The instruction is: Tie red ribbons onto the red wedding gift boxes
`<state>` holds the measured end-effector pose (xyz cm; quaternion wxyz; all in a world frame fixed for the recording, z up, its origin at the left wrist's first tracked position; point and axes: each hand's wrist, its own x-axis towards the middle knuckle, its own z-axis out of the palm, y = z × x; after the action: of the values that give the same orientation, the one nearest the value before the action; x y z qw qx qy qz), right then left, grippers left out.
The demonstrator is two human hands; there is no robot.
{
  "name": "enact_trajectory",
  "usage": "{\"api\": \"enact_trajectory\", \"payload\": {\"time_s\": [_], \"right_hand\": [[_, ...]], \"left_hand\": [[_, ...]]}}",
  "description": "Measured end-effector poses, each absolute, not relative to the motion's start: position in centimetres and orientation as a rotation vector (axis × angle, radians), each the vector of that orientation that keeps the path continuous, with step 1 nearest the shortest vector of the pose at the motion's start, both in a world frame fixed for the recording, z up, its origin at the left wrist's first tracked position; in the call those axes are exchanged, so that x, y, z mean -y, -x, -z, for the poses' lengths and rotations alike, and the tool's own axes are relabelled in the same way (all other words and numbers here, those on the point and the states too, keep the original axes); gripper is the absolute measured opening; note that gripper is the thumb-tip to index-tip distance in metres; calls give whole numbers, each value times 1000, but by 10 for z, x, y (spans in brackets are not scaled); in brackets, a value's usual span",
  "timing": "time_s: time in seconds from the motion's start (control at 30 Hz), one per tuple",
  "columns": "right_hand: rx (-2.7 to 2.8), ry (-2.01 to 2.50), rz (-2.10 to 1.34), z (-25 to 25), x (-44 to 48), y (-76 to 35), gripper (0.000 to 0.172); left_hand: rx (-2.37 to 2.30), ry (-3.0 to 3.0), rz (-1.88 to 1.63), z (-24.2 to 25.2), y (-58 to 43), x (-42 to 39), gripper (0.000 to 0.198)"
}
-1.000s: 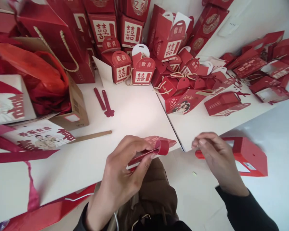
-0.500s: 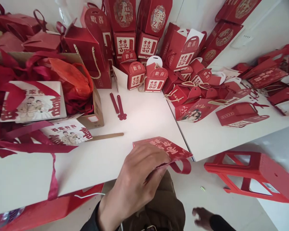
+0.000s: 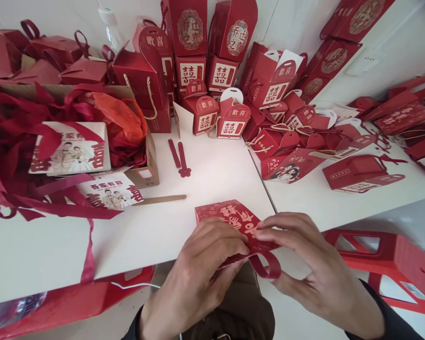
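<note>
A flat red paper gift bag [image 3: 224, 215] with gold characters and a red ribbon loop handle lies at the near edge of the white table [image 3: 163, 231]. My left hand [image 3: 201, 274] presses and grips its near left side, fingers curled over the paper. My right hand [image 3: 311, 269] has come up from the right; its fingers pinch the bag's right edge just above the ribbon loop [image 3: 269, 267].
Many red gift boxes [image 3: 230, 120] are piled at the back and right. A cardboard box [image 3: 141, 160] of red ribbons and printed cards stands at left. Two red strips [image 3: 179, 156] and a brown strip [image 3: 163, 199] lie mid-table. A red plastic stool [image 3: 393, 259] stands on the floor, right.
My right hand dropped low out of the way, then rose back and took the bag's right edge. The left hand laid the bag flatter on the table edge. The view tilted up.
</note>
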<state>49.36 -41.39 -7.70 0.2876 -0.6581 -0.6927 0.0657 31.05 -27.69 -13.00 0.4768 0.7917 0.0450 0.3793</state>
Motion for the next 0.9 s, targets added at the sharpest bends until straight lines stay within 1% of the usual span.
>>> {"api": "enact_trajectory", "payload": {"time_s": [0.1,0.17,0.33,0.6,0.9], "right_hand": [[1841,1678,-279,87,404,-489,17],[1816,1672,-287,90,403,-487,14],[1779,1696,-370,85,404,-486,13],[1742,1698,-401,84,402,-487,10],[1715,1696,-380,84,402,-485,15]], "left_hand": [[-107,-1907,-912,133,-309,279,24],[-117,-1893,-908,134,-309,279,24],[-124,-1874,-901,134,-308,278,23],[-118,-1863,-906,135,-308,278,25],[-117,-1865,-902,135,-309,278,29]]}}
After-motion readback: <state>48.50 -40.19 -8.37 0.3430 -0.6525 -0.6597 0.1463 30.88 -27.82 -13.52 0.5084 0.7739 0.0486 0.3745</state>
